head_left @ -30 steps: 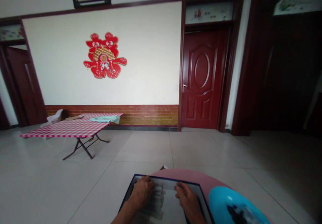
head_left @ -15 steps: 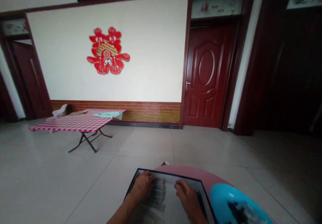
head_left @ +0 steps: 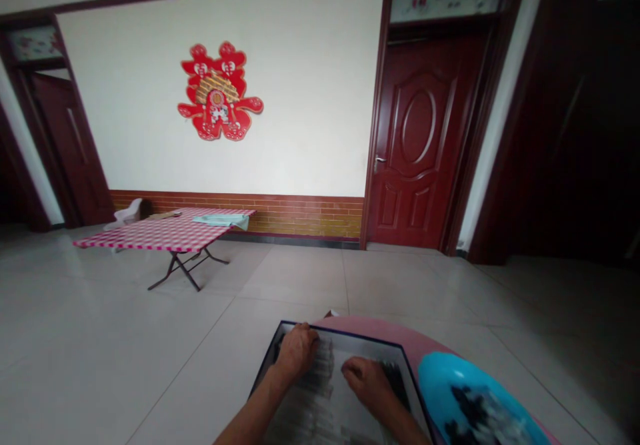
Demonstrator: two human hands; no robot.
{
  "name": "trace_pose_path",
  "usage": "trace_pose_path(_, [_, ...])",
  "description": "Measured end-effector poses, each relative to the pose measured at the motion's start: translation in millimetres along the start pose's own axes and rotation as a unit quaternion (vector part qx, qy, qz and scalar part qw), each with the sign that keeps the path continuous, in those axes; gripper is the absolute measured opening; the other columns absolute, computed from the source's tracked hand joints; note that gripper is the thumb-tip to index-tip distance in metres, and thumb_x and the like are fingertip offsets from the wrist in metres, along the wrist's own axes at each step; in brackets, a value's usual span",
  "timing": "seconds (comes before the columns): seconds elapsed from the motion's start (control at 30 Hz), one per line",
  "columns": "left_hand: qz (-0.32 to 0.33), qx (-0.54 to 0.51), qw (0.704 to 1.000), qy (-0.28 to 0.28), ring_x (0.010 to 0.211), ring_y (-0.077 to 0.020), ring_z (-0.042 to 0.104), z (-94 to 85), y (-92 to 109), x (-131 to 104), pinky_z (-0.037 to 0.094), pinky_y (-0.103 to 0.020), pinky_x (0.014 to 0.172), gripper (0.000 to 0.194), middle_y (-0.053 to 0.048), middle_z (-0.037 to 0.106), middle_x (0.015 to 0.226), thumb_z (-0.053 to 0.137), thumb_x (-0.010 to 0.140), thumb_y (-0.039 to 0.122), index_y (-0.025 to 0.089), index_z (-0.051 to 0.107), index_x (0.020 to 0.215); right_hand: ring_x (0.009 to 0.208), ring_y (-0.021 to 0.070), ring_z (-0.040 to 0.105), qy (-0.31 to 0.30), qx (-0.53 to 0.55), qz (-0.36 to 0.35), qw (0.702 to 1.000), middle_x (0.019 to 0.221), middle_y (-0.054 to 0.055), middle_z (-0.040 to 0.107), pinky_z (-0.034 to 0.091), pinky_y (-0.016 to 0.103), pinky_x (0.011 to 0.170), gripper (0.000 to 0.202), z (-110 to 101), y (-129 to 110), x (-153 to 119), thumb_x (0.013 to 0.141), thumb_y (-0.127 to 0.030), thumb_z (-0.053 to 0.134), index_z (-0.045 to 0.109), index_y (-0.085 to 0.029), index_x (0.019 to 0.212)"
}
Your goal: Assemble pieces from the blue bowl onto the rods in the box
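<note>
A shallow box (head_left: 345, 425) with pale inside walls and a dark blue rim lies in front of me. Rows of thin, clear packets (head_left: 320, 382) fill its left part, too blurred to name. At the far left corner my left hand (head_left: 299, 350) rests on these packets, its fingers curled and closed; what they grip is hidden. Over the middle of the box, my right hand (head_left: 367, 380) is closed with thumb and fingers together, and I cannot make out anything in it. Thin dark pieces (head_left: 397, 382) stand along the right wall, beside my right hand.
The box sits on a pink round table (head_left: 380, 328). A blue basin (head_left: 440, 372) to its right holds dark and clear pieces (head_left: 480, 412). Farther off stand a folding table with a checked cloth (head_left: 165, 232), a pale chair (head_left: 129, 213) and a red door (head_left: 417, 138).
The view has tilted down slightly and turned left. My right hand has moved left within the box, its fingers drawn closer together. My left hand stays at the far left corner.
</note>
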State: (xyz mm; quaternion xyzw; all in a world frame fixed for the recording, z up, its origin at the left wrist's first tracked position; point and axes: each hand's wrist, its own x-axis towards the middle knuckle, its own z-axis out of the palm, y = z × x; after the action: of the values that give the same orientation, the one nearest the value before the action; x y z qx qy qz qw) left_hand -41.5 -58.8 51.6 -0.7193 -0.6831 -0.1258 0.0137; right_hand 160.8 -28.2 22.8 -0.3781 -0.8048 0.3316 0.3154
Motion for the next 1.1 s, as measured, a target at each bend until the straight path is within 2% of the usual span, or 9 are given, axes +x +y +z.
trace_pose_path(0.1, [-0.004,-0.004,1.000,0.014,0.090,-0.0202,0.060,9.3,15,9,0.044,-0.030,0.080,0.027,-0.009,0.064,0.092,0.039,0.094,0.020,0.017,0.065,0.090,0.069,0.0191,0.064,-0.056,-0.033,-0.025,0.998,0.070,0.002,0.073,0.041,0.026,0.067,0.027,0,-3,-3,0.066,-0.013,0.048,0.073,-0.022,0.067])
trace_pose_path(0.17, [0.009,-0.011,1.000,0.025,0.094,-0.0205,0.059,16.5,27,14,0.043,-0.029,0.081,0.028,-0.010,0.063,0.096,0.038,0.094,0.019,0.017,0.065,0.094,0.070,0.0188,0.064,-0.058,-0.060,-0.030,0.996,0.071,0.002,0.074,0.041,0.026,0.068,0.029,-5,-7,-6,0.065,-0.011,0.047,0.074,-0.022,0.068])
trace_pose_path(0.27, [0.038,-0.026,0.998,0.039,0.097,-0.0209,0.057,28.7,44,18,0.042,-0.029,0.082,0.030,-0.010,0.063,0.098,0.034,0.095,0.017,0.018,0.064,0.098,0.073,0.0182,0.064,-0.029,-0.080,-0.024,0.996,0.075,0.002,0.073,0.042,0.026,0.071,0.030,-22,-13,-13,0.068,-0.012,0.046,0.074,-0.022,0.073])
trace_pose_path(0.37, [0.080,-0.025,0.996,0.041,0.089,-0.0217,0.058,41.3,52,15,0.043,-0.029,0.075,0.028,-0.008,0.063,0.090,0.036,0.093,0.016,0.020,0.064,0.093,0.078,0.0188,0.063,0.035,-0.080,-0.003,0.996,0.080,0.003,0.072,0.042,0.027,0.073,0.026,-55,-8,-20,0.072,-0.017,0.048,0.073,-0.022,0.078])
trace_pose_path(0.5, [0.114,-0.010,0.993,0.020,0.085,-0.0212,0.059,49.6,53,10,0.042,-0.029,0.074,0.026,-0.006,0.064,0.086,0.037,0.092,0.015,0.021,0.062,0.093,0.079,0.0212,0.063,0.144,-0.054,0.056,0.986,0.081,0.003,0.072,0.044,0.031,0.077,0.022,-117,27,-33,0.070,-0.022,0.053,0.073,-0.024,0.076])
trace_pose_path(0.57, [0.110,-0.012,0.994,0.013,0.086,-0.0205,0.059,49.5,52,9,0.042,-0.028,0.074,0.025,-0.006,0.065,0.087,0.038,0.091,0.013,0.022,0.061,0.095,0.078,0.0227,0.063,0.193,-0.049,0.115,0.973,0.077,0.002,0.073,0.044,0.033,0.080,0.017,-145,52,-40,0.063,-0.023,0.057,0.073,-0.026,0.069])
trace_pose_path(0.67, [0.096,-0.015,0.995,0.003,0.088,-0.0198,0.060,49.4,51,10,0.043,-0.028,0.075,0.026,-0.006,0.065,0.089,0.038,0.090,0.010,0.022,0.061,0.095,0.071,0.0234,0.062,0.217,-0.067,0.155,0.961,0.065,0.001,0.070,0.043,0.037,0.080,0.013,-171,84,-50,0.056,-0.019,0.058,0.070,-0.026,0.056])
trace_pose_path(0.8, [0.086,-0.018,0.996,-0.006,0.088,-0.0196,0.060,53.0,50,12,0.043,-0.028,0.075,0.028,-0.005,0.065,0.090,0.037,0.090,0.010,0.023,0.061,0.098,0.066,0.0223,0.058,0.222,-0.089,0.165,0.957,0.057,0.001,0.064,0.041,0.038,0.079,0.012,-170,105,-58,0.051,-0.015,0.059,0.065,-0.025,0.049])
trace_pose_path(1.1, [0.079,-0.007,0.997,-0.009,0.086,-0.0199,0.061,53.2,48,8,0.044,-0.028,0.073,0.030,-0.005,0.067,0.090,0.035,0.092,0.011,0.022,0.062,0.095,0.069,0.0237,0.051,0.231,-0.129,0.161,0.951,0.063,0.005,0.058,0.039,0.040,0.077,0.011,-149,118,-62,0.051,-0.017,0.063,0.056,-0.026,0.049])
